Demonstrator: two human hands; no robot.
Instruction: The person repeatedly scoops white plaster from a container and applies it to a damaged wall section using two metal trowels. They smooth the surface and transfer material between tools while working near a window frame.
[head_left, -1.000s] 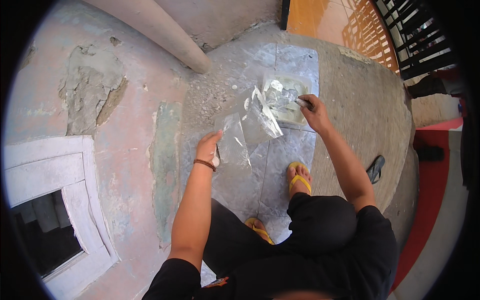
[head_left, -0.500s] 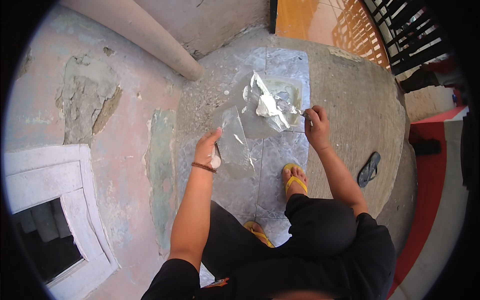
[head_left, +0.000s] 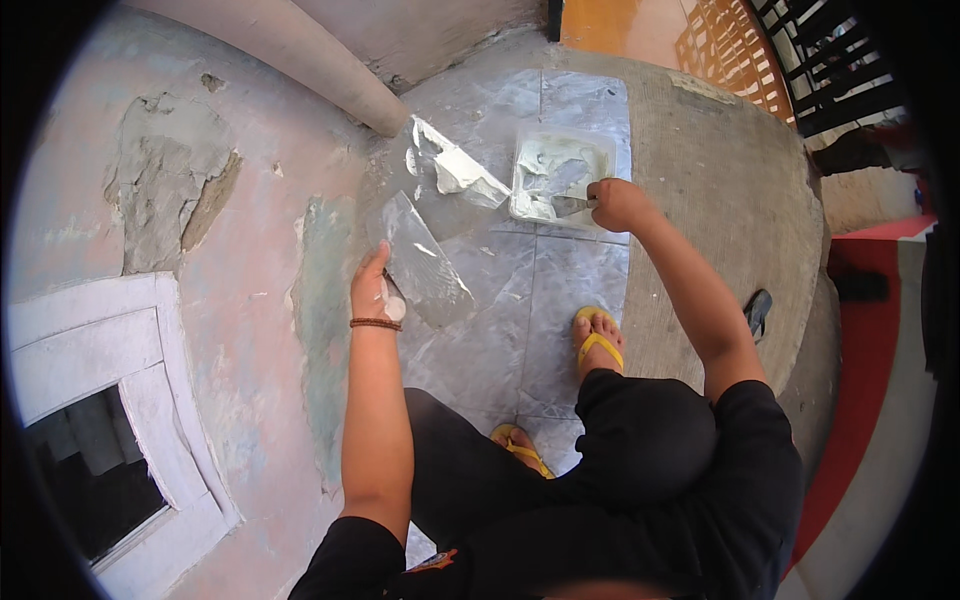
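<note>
Head view looks straight down on a person crouched beside a patchy pink wall. Their left hand grips the near end of a broad flat metal plate, a hawk-like board, fingers wrapped under its edge and thumb on top. The plate tilts up and away toward 1 o'clock, its far end carrying a lump of white putty, apparently so the load stays within reach of the wall while the tray gets worked.

At 2 o'clock from that hand, well apart from it, the right hand is closed around a small putty knife, whose blade reaches left into a shallow rectangular tray of pale filler. The tray sits flat on the grey tiled floor, just ahead of the person's foot in a yellow sandal; that keeps it inside the right arm's reach without shifting the crouch.

For room: the wall with its chipped plaster patch closes off the 9 o'clock side, and a white window frame juts in at 8 o'clock. A sloping pipe crosses at 11 o'clock, just beyond the plate's far end, so the plate has little clearance there. Open floor lies between tray and knees, and a rougher concrete strip runs along 3 o'clock, bounded by a red step.
</note>
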